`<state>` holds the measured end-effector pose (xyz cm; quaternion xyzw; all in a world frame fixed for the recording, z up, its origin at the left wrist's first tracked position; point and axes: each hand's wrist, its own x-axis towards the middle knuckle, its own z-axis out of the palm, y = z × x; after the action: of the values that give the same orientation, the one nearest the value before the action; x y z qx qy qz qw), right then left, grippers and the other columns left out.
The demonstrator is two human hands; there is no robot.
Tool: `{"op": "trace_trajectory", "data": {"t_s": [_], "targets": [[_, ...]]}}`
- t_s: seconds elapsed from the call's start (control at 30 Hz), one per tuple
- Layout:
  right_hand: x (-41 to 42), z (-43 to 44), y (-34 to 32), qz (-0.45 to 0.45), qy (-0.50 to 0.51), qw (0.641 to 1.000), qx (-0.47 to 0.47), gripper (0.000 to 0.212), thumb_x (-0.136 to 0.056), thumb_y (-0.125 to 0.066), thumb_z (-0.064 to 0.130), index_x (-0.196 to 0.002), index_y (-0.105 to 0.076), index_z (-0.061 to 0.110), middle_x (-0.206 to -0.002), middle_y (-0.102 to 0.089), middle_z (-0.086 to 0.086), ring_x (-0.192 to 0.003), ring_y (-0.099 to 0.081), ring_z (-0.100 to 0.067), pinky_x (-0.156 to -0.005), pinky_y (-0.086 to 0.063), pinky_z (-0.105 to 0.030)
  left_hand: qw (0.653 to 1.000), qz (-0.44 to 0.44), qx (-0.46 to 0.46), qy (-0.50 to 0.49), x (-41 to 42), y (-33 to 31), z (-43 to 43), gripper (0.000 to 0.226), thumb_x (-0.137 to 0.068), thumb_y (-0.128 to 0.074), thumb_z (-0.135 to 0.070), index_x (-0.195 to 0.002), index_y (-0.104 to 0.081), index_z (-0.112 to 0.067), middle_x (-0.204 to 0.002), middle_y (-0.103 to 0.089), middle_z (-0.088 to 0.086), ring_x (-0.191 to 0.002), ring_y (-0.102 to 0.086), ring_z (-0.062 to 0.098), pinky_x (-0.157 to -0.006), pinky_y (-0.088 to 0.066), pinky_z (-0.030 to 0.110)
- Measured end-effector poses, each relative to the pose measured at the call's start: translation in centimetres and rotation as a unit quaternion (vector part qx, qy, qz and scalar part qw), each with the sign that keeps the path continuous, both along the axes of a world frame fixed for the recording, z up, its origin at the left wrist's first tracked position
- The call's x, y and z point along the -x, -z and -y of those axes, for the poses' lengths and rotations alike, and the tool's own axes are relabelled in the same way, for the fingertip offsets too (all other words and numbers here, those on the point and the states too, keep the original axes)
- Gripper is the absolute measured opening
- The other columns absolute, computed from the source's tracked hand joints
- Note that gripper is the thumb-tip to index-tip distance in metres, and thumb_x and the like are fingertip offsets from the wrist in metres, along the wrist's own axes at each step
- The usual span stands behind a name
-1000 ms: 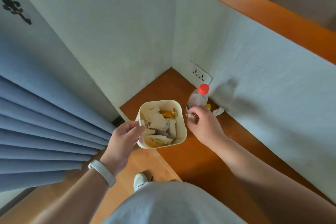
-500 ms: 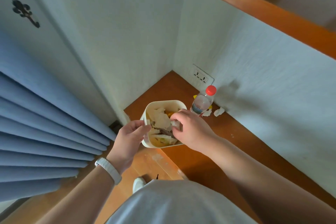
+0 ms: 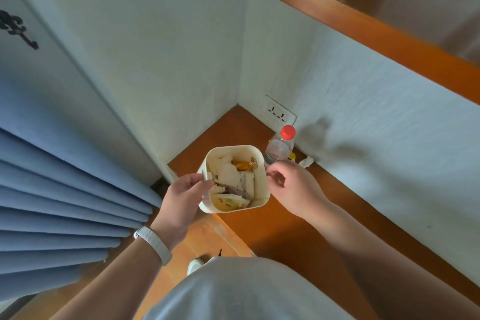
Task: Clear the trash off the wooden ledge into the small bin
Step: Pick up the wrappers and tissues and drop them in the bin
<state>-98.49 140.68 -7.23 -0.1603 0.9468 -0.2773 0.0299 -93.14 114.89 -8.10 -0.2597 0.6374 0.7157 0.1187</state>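
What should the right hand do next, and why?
Probably reach the right hand, which seems empty beside the small bin, toward the crumpled white scrap by the bottle. It lies on the wooden ledge, while the left hand holds the bin at its rim.

"What am I seeing on that ledge?"
"Glossy varnished wood. I read the small bin as matt cream plastic, with paper scraps inside."
"And the bottle?"
"Clear, smooth plastic with a red plastic cap. The wall looks rough and matt to me, and the curtain is blue cloth."
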Motion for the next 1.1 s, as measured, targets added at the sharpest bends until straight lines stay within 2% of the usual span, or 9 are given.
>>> {"op": "trace_trajectory", "data": {"t_s": [0.07, 0.17, 0.27, 0.37, 0.57, 0.67, 0.77, 0.87, 1.1], "targets": [[0.3, -2.1, 2.0, 0.009, 0.054, 0.998, -0.011, 0.01, -0.089, -0.064, 0.025, -0.1, -0.065, 0.024, -0.089, -0.059, 0.014, -0.07, -0.056, -0.003, -0.06, -0.049, -0.021, 1.0, 0.006, 0.012, 0.002, 0.2, 0.0, -0.3, 0.058, -0.064, -0.076, -0.052, -0.109, -0.075, -0.016, -0.098, -0.083, 0.006, -0.091, -0.08, 0.02, -0.065, -0.061, 0.019], [1.1, -5.1, 5.1, 0.064, 0.127, 0.988, -0.062, 0.026, -0.09, -0.062, 0.032, -0.115, -0.064, 0.025, -0.104, -0.06, 0.013, -0.082, -0.06, -0.007, -0.07, -0.054, -0.025, 1.0, 0.013, 0.025, -0.005, 0.3, 0.2, -0.8, 0.043, -0.073, -0.076, -0.043, -0.106, -0.077, -0.015, -0.098, -0.083, 0.007, -0.091, -0.08, 0.02, -0.065, -0.061, 0.019], [2.2, -7.4, 7.9, 0.101, 0.143, 0.977, -0.12, 0.043, -0.091, -0.061, 0.034, -0.132, -0.056, 0.023, -0.131, -0.058, 0.001, -0.108, -0.061, -0.018, -0.08, -0.055, -0.029, 0.999, 0.018, 0.034, -0.006, 0.3, 0.4, -1.7, 0.029, -0.082, -0.075, -0.036, -0.102, -0.078, -0.015, -0.095, -0.084, 0.007, -0.088, -0.081, 0.02, -0.062, -0.061, 0.017], [3.6, -8.9, 9.8, 0.123, 0.132, 0.973, -0.142, 0.052, -0.09, -0.058, 0.033, -0.14, -0.047, 0.023, -0.14, -0.049, -0.003, -0.121, -0.052, -0.024, -0.085, -0.053, -0.034, 0.999, 0.025, 0.048, -0.007, 0.3, 0.5, -2.8, 0.015, -0.094, -0.073, -0.026, -0.102, -0.078, -0.014, -0.094, -0.084, 0.007, -0.087, -0.081, 0.019, -0.062, -0.06, 0.016], [6.6, -10.0, 11.8, 0.114, 0.105, 0.973, -0.174, 0.053, -0.088, -0.057, 0.023, -0.139, -0.04, 0.02, -0.148, -0.036, -0.007, -0.133, -0.038, -0.028, -0.093, -0.047, -0.041, 0.997, 0.026, 0.069, -0.013, 0.3, 0.2, -4.7, 0.027, -0.085, -0.074, -0.035, -0.103, -0.078, -0.015, -0.096, -0.084, 0.007, -0.089, -0.081, 0.021, -0.07, -0.061, 0.023], [7.7, -10.2, 12.5, 0.122, 0.099, 0.971, -0.178, 0.047, -0.089, -0.055, 0.015, -0.135, -0.044, 0.014, -0.143, -0.039, -0.01, -0.128, -0.042, -0.032, -0.093, -0.047, -0.042, 0.996, 0.032, 0.082, -0.021, 0.1, 0.1, -5.3, 0.048, -0.065, -0.075, -0.05, -0.101, -0.078, -0.018, -0.095, -0.084, 0.004, -0.088, -0.081, 0.018, -0.074, -0.058, 0.026], [7.9, -10.2, 13.0, 0.132, 0.11, 0.973, -0.153, 0.038, -0.088, -0.053, 0.007, -0.126, -0.051, 0.009, -0.133, -0.045, -0.014, -0.12, -0.045, -0.033, -0.092, -0.046, -0.042, 0.995, 0.036, 0.087, -0.023, -0.4, 0.2, -5.3, 0.054, -0.059, -0.074, -0.055, -0.1, -0.079, -0.02, -0.094, -0.084, 0.003, -0.088, -0.081, 0.017, -0.073, -0.058, 0.024], [7.2, -10.1, 13.4, 0.143, 0.109, 0.972, -0.154, 0.031, -0.089, -0.055, 0.008, -0.119, -0.053, 0.009, -0.123, -0.049, -0.013, -0.112, -0.048, -0.031, -0.089, -0.048, -0.042, 0.994, 0.044, 0.093, -0.032, -0.8, 0.3, -5.1, 0.046, -0.064, -0.074, -0.051, -0.098, -0.078, -0.02, -0.093, -0.084, 0.001, -0.087, -0.081, 0.015, -0.066, -0.059, 0.018], [4.1, -9.5, 13.5, 0.153, 0.103, 0.973, -0.142, 0.014, -0.086, -0.056, 0.02, -0.1, -0.057, 0.018, -0.093, -0.047, 0.003, -0.079, -0.052, -0.016, -0.062, -0.049, -0.034, 0.994, 0.044, 0.091, -0.051, -2.0, 0.0, -4.5, 0.009, -0.094, -0.073, -0.024, -0.097, -0.077, -0.018, -0.088, -0.084, 0.0, -0.08, -0.081, 0.013, -0.057, -0.058, 0.013]]}}
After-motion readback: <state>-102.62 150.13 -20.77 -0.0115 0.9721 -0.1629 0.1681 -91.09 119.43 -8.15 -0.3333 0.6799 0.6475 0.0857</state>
